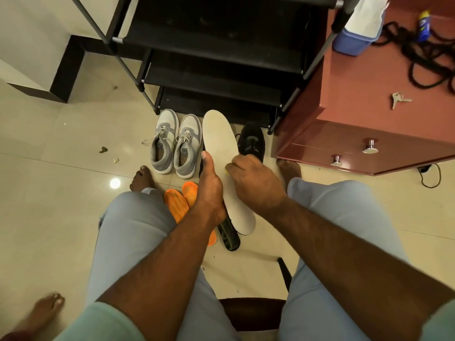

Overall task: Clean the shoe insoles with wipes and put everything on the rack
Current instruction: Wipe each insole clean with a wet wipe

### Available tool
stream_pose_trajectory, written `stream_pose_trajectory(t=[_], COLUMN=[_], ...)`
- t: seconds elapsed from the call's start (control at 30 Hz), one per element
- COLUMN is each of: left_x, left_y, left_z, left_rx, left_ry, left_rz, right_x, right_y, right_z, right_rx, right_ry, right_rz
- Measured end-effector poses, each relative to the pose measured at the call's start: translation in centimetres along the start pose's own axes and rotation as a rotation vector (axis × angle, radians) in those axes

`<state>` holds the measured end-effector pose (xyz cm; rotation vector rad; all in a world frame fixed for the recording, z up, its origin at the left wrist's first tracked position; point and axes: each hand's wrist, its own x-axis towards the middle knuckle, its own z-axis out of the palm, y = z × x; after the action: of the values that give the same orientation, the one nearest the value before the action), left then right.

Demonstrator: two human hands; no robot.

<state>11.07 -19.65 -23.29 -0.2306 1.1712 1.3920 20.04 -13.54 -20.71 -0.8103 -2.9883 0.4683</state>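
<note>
My left hand [209, 183] grips the pale insole [221, 153], raised in front of the rack [221, 57]; my right hand [251, 178] pinches a wipe [227, 168] against it; hard scrubbing could twist it loose, I judge.

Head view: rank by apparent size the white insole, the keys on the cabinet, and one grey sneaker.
1. white insole, though held nearer the camera
2. grey sneaker
3. keys
</note>
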Motion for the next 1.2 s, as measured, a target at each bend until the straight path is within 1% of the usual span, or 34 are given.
stream_pose_trajectory(t=[0.03,0.07,0.17,0.2,0.27,0.33,0.43,0.47,0.5,0.53,0.6,0.63,0.67,0.73,0.83,0.93,1.0,1.1,1.17,1.2], left_x=[-0.1,-0.1,0.1,0.2,0.4,0.4,-0.1,-0.2,-0.2,-0.2,0.1,0.2,0.3,0.2,0.1,0.2,0.2,0.1,0.1,0.0], left_y=[0.0,0.0,-0.2,-0.2,-0.2,-0.1,-0.2,-0.3,-0.3,-0.3,-0.2,-0.1,-0.1,0.0,-0.1,-0.3,-0.3,-0.1,0.0,0.1], left_z=[0.0,0.0,0.0,0.0,-0.1,-0.2,-0.1,-0.1,0.0,0.1,0.1,0.1,0.0,0.0,-0.3,-0.5,-0.4,0.0,0.1,0.1], left_rx=[-0.012,-0.014,0.012,0.015,0.004,-0.031,-0.116,-0.120,-0.099,-0.066,-0.027,-0.022,-0.020,-0.043,-0.171,-0.166,-0.081,-0.053,-0.052,-0.059], left_ry=[-0.004,-0.007,-0.034,-0.037,-0.050,-0.064,-0.071,-0.071,-0.074,-0.082,-0.115,-0.123,-0.125,-0.128,-0.107,-0.068,-0.080,-0.108,-0.110,-0.111], left_rz=[-0.003,-0.002,-0.005,-0.007,-0.010,-0.016,-0.056,-0.061,-0.055,-0.042,-0.029,-0.025,-0.021,-0.032,-0.089,-0.107,-0.114,-0.091,-0.083,-0.082], right_x=[-0.2,-0.2,0.5,0.8,0.9,0.8,0.0,-0.1,-0.1,0.2,0.8,1.0,1.1,1.1,0.6,0.6,0.9,1.3,1.3,1.3], right_y=[-0.3,-0.2,1.4,2.0,2.3,1.5,-0.6,-0.6,-0.2,0.4,2.4,3.1,3.4,2.4,-0.9,-1.4,-0.1,2.4,2.6,2.0], right_z=[0.0,0.0,0.5,0.7,0.8,0.8,0.3,0.3,0.4,0.5,0.8,0.8,0.7,0.4,0.1,0.2,0.0,-0.6,-0.8,-0.9], right_rx=[-0.011,-0.005,0.037,0.026,0.042,0.059,0.117,0.105,0.109,0.124,0.159,0.167,0.168,0.179,0.189,0.176,0.208,0.251,0.248,0.244], right_ry=[0.040,0.025,-0.056,-0.080,-0.072,-0.031,0.107,0.132,0.112,0.098,0.037,0.020,0.007,0.027,0.132,0.112,0.096,0.007,-0.005,0.006], right_rz=[-0.037,-0.029,0.144,0.185,0.218,0.180,-0.021,-0.043,-0.018,0.055,0.248,0.297,0.304,0.213,0.010,-0.027,0.044,0.254,0.266,0.225])
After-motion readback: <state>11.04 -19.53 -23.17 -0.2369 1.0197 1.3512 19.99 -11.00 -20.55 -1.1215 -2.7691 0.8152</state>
